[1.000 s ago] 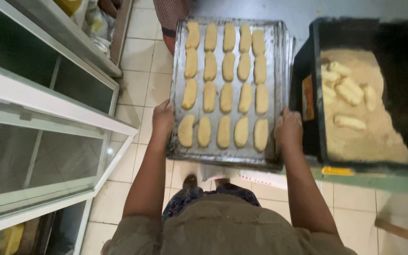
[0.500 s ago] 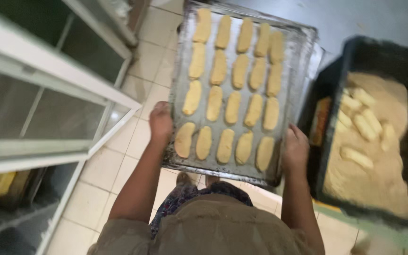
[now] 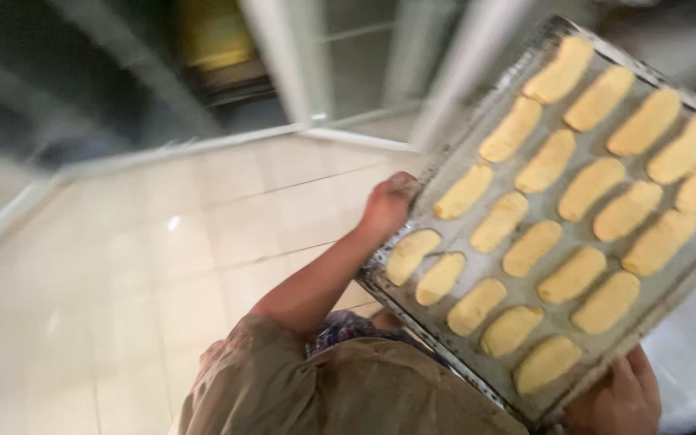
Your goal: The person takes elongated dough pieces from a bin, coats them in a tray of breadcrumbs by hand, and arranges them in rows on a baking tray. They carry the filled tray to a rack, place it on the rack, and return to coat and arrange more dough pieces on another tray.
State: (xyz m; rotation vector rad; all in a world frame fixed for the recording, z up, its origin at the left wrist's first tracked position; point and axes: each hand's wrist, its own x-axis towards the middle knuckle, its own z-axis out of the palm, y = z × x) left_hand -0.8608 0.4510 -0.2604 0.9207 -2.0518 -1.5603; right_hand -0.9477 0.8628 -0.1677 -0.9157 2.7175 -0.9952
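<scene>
Floor tiles (image 3: pixel 147 266), pale and glossy, fill the left of the head view, with a glass-fronted cabinet (image 3: pixel 227 72) blurred beyond them. Over the tiles a large metal baking tray (image 3: pixel 437 181) is carried tilted across the frame, its far corner toward the top right. Rows of pale yellow, finger-shaped dough pieces (image 3: pixel 525 250) lie on it, close together but mostly apart. The left hand (image 3: pixel 387 205) is wrapped over the tray's near-left edge. The right hand (image 3: pixel 618 399) props the near-right corner from below; only its fingers show, so its grip is probably closed on the rim, though I cannot tell for sure. The person's brown shirt (image 3: pixel 348 395) sits just under the tray's near edge.

Carrying this well, as I judge it, means keeping the tray level so the soft pieces do not slide into each other, holding both hands firm on opposite sides, and turning slowly near the cabinet frame
</scene>
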